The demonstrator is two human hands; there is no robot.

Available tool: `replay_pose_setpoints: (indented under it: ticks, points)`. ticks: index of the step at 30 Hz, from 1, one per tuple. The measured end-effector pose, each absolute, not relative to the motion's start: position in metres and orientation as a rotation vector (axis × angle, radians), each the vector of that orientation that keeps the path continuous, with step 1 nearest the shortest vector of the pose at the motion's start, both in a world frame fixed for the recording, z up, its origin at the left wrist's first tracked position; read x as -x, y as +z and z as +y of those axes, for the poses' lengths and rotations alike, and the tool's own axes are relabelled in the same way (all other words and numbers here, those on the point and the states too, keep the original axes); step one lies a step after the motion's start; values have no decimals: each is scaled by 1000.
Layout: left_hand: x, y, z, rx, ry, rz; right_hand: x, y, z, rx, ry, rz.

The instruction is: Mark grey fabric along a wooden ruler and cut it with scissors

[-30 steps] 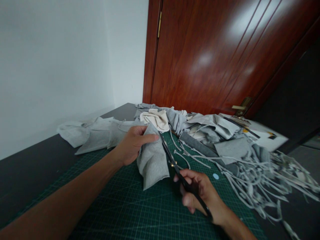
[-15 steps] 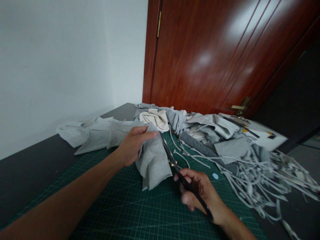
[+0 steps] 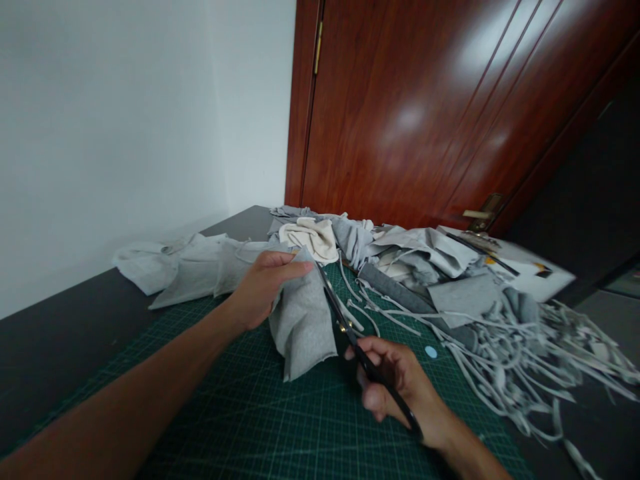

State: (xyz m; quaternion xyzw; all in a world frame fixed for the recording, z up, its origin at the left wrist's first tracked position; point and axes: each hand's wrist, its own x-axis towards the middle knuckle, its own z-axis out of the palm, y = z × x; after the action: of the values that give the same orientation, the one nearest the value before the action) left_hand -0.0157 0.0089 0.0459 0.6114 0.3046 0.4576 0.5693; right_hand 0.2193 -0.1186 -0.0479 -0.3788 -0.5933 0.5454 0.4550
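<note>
Between its thumb and fingers, my left hand [image 3: 263, 287] pinches the top corner of a grey cloth piece [image 3: 305, 327], which hangs down over the green cutting mat [image 3: 250, 413]. My right hand [image 3: 395, 380] is wrapped round the handles of black scissors [image 3: 373, 369]. Their blades point up and away along the right edge of the cloth, with the tips close to my left fingertips. A light narrow strip lies beside the blades, on their right.
Grey cloth pieces [image 3: 193, 277] lie at the left by the white wall. A cream cloth [image 3: 313, 239] and heaped grey fabric [image 3: 425, 250] are at the back. Tangled grey cords [image 3: 510, 353] cover the right side. A pale blue disc [image 3: 431, 352] rests on the mat.
The scissors and my right hand have shifted slightly left. The lower right corner of the hanging cloth has moved left, away from the blades. A light strip now shows beside the blades.
</note>
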Motion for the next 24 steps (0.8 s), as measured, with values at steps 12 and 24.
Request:
replay_pose_setpoints:
  ticks: [12, 24]
  points:
    - [18, 45, 10, -1372, 982, 700, -217, -46, -119, 927, 1359, -1467]
    - [15, 39, 12, -1423, 917, 781, -217, -45, -119, 903, 1365, -1459]
